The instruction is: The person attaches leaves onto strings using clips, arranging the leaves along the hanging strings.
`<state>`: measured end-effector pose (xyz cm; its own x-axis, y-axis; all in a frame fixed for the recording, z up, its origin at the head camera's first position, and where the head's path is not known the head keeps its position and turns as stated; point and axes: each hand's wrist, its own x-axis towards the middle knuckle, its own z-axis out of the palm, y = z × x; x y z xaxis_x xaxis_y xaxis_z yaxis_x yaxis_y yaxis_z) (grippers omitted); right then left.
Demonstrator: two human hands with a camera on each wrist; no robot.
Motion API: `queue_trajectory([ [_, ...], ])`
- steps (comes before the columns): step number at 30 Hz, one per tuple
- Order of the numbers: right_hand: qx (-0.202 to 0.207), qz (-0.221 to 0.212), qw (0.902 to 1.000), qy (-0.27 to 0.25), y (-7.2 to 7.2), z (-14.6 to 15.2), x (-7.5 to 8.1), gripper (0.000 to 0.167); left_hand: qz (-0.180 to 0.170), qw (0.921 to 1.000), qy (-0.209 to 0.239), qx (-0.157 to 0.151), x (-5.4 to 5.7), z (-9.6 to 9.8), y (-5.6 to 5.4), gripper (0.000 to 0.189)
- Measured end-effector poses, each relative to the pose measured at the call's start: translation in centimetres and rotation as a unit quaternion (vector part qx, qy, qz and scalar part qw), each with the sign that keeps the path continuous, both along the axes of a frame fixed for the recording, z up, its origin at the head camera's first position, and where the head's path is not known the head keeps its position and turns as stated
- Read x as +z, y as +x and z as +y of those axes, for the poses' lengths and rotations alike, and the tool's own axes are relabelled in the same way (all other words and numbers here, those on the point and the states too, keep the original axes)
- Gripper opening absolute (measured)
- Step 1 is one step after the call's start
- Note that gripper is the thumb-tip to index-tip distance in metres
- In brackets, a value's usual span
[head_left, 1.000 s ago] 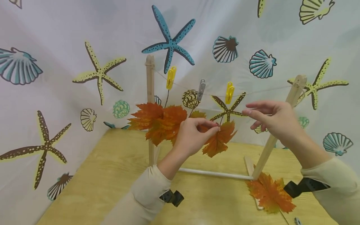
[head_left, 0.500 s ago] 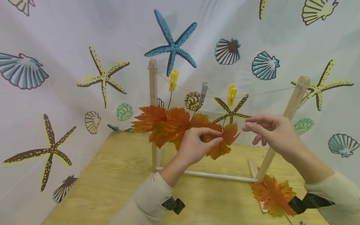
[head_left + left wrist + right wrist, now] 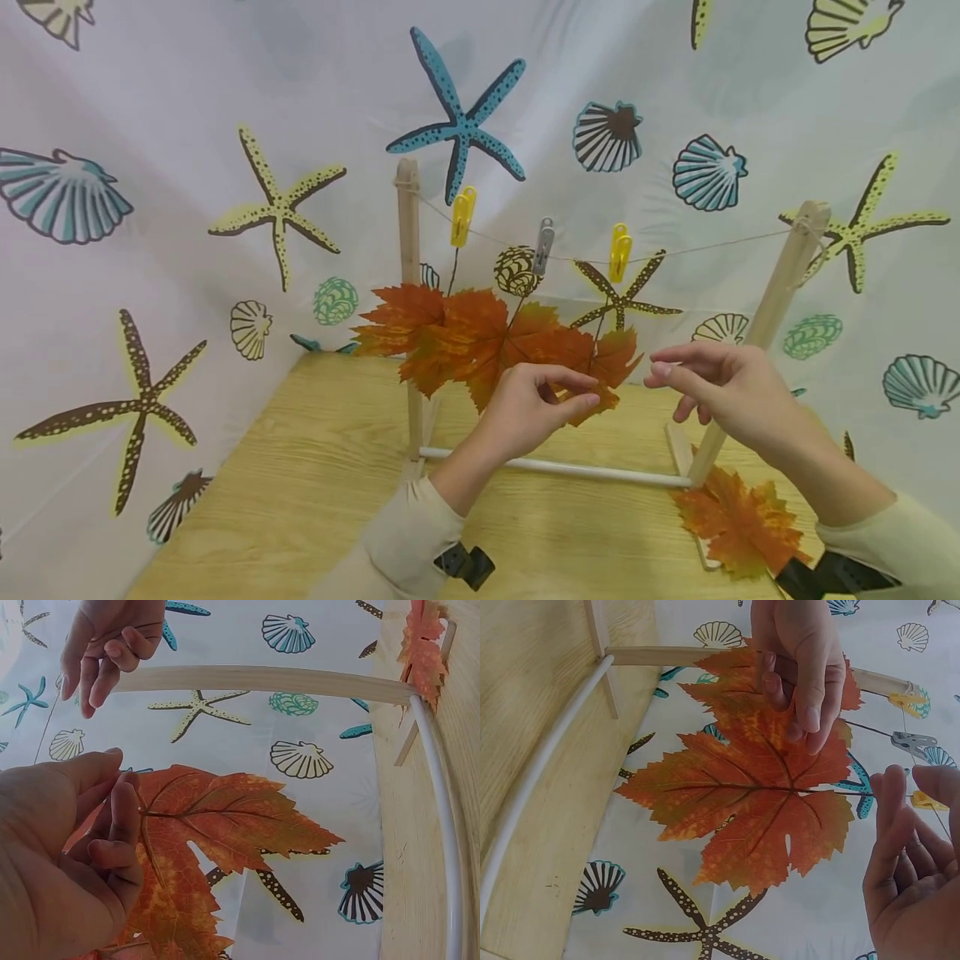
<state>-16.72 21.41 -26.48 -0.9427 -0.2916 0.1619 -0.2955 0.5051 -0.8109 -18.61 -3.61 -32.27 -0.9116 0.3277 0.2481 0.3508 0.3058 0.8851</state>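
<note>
Three orange artificial maple leaves hang by their stems from a string (image 3: 705,248). Two yellow clothespins, left (image 3: 462,217) and right (image 3: 619,252), and a grey clothespin (image 3: 543,246) between them hold the stems. My left hand (image 3: 532,400) overlaps the rightmost leaf (image 3: 735,795), thumb and forefinger close together but apart, a small gap showing in the left wrist view. To the right of that leaf, my right hand (image 3: 723,383) hovers with loosely bent fingers and nothing in it.
The string runs between two wooden posts, one at right (image 3: 780,283), one at left (image 3: 408,233). A white rod (image 3: 600,472) joins them low down. Another maple leaf (image 3: 738,517) lies on the wooden table (image 3: 262,500) by the right post's foot. A patterned cloth (image 3: 315,75) hangs behind.
Both hands have moved lower, the left sliding down from the rightmost leaf's stem to its lower part. The leaves stay hanging, and the whole view has shifted slightly.
</note>
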Motion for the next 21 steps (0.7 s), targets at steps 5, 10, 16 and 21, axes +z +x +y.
queue_trajectory([
  [5,0.004,-0.001,1.0000,-0.001,0.3,0.4,-0.7,0.031,-0.002,0.9999,0.003,-0.010,-0.4,0.1,-0.2,0.021],
  [10,0.004,0.004,1.0000,0.002,0.6,0.6,-1.0,0.031,-0.008,0.9999,0.007,-0.011,-0.6,0.1,-0.3,0.022],
  [16,0.002,0.000,1.0000,0.006,1.2,0.8,-1.9,0.030,-0.024,0.9997,0.003,-0.009,-1.1,0.4,-0.2,0.023],
  [21,-0.013,0.001,0.9997,0.022,2.0,0.7,-2.8,0.030,-0.025,0.9996,-0.001,-0.011,-1.7,0.7,-0.2,0.023],
])
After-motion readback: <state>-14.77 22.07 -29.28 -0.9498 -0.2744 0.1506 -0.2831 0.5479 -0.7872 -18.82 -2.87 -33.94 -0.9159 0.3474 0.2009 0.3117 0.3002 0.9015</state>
